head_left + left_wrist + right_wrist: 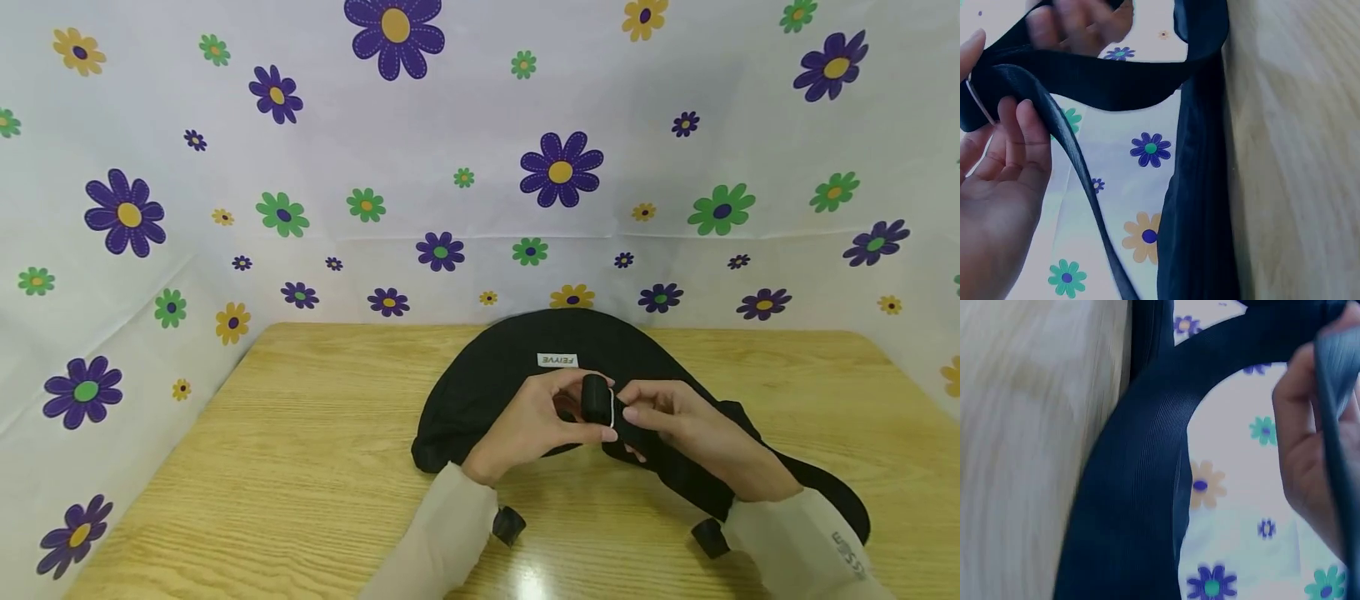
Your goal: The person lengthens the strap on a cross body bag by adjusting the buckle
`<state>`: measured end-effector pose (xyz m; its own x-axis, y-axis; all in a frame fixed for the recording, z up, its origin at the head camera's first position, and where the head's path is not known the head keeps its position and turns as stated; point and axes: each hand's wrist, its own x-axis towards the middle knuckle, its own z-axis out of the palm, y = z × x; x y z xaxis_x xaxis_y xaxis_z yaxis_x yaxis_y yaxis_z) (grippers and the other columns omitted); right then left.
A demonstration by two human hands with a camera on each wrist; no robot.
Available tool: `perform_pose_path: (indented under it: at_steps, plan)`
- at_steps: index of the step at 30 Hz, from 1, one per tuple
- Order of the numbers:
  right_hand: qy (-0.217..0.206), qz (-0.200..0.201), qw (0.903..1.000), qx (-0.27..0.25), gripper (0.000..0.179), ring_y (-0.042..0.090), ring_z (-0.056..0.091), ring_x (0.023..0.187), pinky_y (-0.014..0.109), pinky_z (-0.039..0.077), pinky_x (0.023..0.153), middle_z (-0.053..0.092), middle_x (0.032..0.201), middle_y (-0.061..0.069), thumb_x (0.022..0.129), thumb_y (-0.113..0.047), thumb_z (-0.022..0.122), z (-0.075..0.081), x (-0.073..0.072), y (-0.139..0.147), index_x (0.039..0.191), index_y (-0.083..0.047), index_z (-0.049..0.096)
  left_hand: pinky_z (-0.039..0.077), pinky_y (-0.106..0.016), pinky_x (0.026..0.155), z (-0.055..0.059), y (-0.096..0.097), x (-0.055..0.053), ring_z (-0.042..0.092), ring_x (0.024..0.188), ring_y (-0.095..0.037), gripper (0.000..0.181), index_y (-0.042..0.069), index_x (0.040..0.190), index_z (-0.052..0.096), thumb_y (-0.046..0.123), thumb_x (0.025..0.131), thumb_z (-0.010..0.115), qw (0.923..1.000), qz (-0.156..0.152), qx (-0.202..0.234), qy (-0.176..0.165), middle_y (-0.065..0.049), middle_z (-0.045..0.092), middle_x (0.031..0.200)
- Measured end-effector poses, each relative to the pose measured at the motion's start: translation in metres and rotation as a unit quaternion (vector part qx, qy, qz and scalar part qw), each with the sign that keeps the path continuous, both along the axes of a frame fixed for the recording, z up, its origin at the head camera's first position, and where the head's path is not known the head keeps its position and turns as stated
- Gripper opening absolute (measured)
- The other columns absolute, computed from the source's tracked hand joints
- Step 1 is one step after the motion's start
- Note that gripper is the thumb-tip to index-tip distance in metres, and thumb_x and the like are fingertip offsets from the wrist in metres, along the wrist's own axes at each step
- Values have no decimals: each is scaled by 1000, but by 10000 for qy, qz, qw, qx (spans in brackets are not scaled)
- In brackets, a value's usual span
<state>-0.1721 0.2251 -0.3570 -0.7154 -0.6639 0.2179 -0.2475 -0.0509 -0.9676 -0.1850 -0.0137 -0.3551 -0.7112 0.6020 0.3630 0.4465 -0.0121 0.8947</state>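
Observation:
A black fabric bag with a white "FEIYVE" label lies on the table behind both hands. Its wide black strap is raised in front of it and passes through a thin, light-coloured slider. My left hand holds the looped strap at the slider between thumb and fingers. Just to the right of the slider, my right hand pinches the strap. In the right wrist view, a band of strap curves up toward that hand; another length partly hides the fingers.
The wooden table reaches back to a white cloth printed with flowers. Short dark strap pieces show beside the left sleeve and the right sleeve. More black fabric extends along the table at the right.

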Motion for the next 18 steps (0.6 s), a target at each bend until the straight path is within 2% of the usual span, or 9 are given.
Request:
perform_pose_path:
  at_steps: [6,13,18]
  plan:
    - [257,-23,9955,915,15,17,62,78,29,48,81,66,80,-2,105,2,48,0,-3,14,105,0,63,55,-30,79,3,-7,-4,65,82,-6,48,-2,130,64,1,85,81,9998,123,173,4,-8,70,92]
    - [477,-164,9932,1047,12,17,59,75,30,46,74,61,78,1,104,2,50,4,0,9,102,3,61,55,-32,80,4,-8,-3,65,83,-7,49,-1,132,63,1,86,81,9998,86,150,-71,-8,70,95]
    - [474,-206,9941,950,14,20,64,77,30,49,80,66,80,4,104,3,48,6,2,7,103,4,62,55,-33,82,5,-7,-2,65,84,-6,49,-1,132,64,1,86,81,9999,32,49,-142,-8,71,95]
